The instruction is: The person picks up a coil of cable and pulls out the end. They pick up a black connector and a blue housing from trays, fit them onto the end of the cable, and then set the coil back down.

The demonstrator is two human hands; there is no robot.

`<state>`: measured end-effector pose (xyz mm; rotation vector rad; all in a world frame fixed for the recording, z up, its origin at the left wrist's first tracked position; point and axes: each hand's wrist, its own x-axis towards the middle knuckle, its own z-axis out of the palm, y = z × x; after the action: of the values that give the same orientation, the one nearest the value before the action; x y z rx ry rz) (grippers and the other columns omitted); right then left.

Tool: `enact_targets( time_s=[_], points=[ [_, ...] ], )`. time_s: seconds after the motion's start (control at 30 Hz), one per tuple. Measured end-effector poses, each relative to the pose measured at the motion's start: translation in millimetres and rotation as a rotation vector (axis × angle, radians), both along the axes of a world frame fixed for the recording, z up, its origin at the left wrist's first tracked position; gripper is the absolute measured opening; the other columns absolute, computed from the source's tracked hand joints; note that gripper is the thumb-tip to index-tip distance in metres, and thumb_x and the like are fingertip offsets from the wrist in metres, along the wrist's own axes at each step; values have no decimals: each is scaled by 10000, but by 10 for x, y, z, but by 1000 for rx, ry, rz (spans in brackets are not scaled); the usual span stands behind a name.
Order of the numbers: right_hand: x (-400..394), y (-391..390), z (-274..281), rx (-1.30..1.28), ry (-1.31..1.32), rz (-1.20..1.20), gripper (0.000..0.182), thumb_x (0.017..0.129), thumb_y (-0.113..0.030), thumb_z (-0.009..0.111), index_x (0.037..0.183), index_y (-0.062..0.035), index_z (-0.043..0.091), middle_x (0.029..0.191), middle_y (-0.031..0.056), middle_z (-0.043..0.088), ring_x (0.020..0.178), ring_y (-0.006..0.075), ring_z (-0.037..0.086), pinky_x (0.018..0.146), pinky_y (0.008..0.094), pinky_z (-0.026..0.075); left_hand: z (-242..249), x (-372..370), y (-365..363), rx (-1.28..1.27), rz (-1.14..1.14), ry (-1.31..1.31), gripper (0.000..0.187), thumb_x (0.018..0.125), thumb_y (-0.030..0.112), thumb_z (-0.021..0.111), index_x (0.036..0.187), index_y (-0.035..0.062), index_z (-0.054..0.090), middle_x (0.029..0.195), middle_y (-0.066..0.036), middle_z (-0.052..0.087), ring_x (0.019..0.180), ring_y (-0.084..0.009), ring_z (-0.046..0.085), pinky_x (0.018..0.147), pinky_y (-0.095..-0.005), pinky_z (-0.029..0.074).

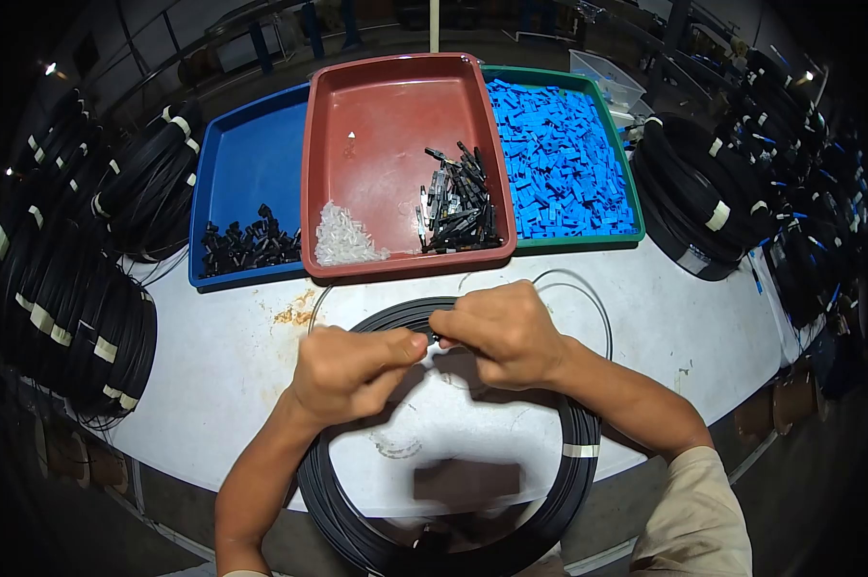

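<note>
My left hand [357, 373] and my right hand [503, 332] meet above a coil of black cable [580, 471]. Both are closed, with thumbs and fingers pinched together. A small dark piece [436, 337] shows between the fingertips, mostly covered; I cannot make out its kind. A thin loose strand of cable [602, 308] arcs up beyond my right hand, and another short loop rises behind my left hand. The coil is bound with a pale tape band and overhangs the table's front edge.
Behind my hands stand a blue tray [246, 173] with black parts, a red tray [386, 115] with clear sleeves and black connectors, and a green tray [636, 216] of blue pieces. Taped cable coils stack at left [78, 327] and right [693, 183] of the white table [213, 385].
</note>
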<state>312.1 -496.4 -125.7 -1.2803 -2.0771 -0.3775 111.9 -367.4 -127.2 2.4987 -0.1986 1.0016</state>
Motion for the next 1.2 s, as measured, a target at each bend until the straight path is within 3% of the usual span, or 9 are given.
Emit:
enact_targets(
  time_s=[0.17, 0.3, 0.4, 0.57, 0.63, 0.83, 0.93, 1.13, 1.2],
  points=[
    [40, 107, -58, -447, 484, 145, 111, 842, -88, 699, 921, -10, 700, 795, 165, 690, 698, 324, 670, 626, 422, 515, -43, 65, -14, 593, 63, -209, 138, 793, -25, 702, 926, -14, 737, 874, -95, 749, 711, -163, 742, 545, -268, 609],
    [2, 105, -85, -339, 398, 127, 141, 840, -99, 713, 935, 1, 684, 773, 151, 670, 696, 321, 661, 634, 418, 513, -26, -13, 64, 262, 37, -45, 161, 770, 14, 769, 924, -24, 741, 876, -133, 759, 666, -168, 737, 530, -264, 597],
    [18, 105, -73, 23, 95, 87, 208, 791, -103, 706, 951, 15, 645, 735, 92, 612, 658, 249, 632, 603, 365, 506, -84, -17, -11, -751, 55, 188, 170, 864, 0, 738, 1003, -93, 708, 862, -180, 755, 672, -143, 732, 563, -225, 583],
    [-42, 104, -61, 209, -24, 53, 280, 714, -88, 742, 966, 17, 680, 696, 41, 582, 573, 188, 557, 503, 334, 444, 83, -13, -33, -1278, -56, 296, 124, 904, -8, 712, 947, -124, 704, 834, -210, 740, 725, -186, 744, 644, -248, 611],
    [-53, 70, -2, 155, -40, 34, 273, 700, -39, 719, 965, 16, 678, 697, 49, 578, 568, 199, 557, 502, 337, 444, -1, 9, -64, -1028, -31, 242, 136, 894, -15, 717, 969, -128, 701, 843, -197, 746, 726, -171, 742, 637, -244, 610],
    [56, 142, -101, -183, 292, 168, 274, 674, 48, 669, 942, 5, 703, 715, 124, 640, 619, 272, 625, 535, 375, 477, 32, 50, -90, 604, 53, -87, 85, 788, -24, 714, 853, -78, 714, 885, -192, 724, 657, -219, 725, 532, -269, 595],
    [75, 134, -72, -374, 384, 181, 157, 787, -15, 688, 942, 3, 708, 767, 158, 675, 694, 327, 660, 607, 401, 509, 14, 75, -46, 654, 23, -150, 87, 794, -25, 709, 864, -75, 714, 856, -160, 710, 710, -220, 739, 543, -266, 609],
    [28, 149, -117, -140, 284, 147, 177, 830, -98, 705, 967, 9, 671, 789, 135, 666, 719, 305, 660, 647, 403, 520, -2, -18, 19, 108, 82, -16, 164, 748, -35, 757, 912, -41, 739, 815, -171, 734, 692, -216, 751, 601, -251, 618],
    [22, 122, -89, 105, 44, 76, 215, 736, -51, 733, 932, 21, 682, 762, 87, 647, 623, 225, 603, 543, 345, 472, 13, -20, -22, -665, 24, 158, 119, 827, -43, 735, 937, -83, 716, 828, -183, 741, 732, -208, 755, 636, -244, 621]
  ],
)
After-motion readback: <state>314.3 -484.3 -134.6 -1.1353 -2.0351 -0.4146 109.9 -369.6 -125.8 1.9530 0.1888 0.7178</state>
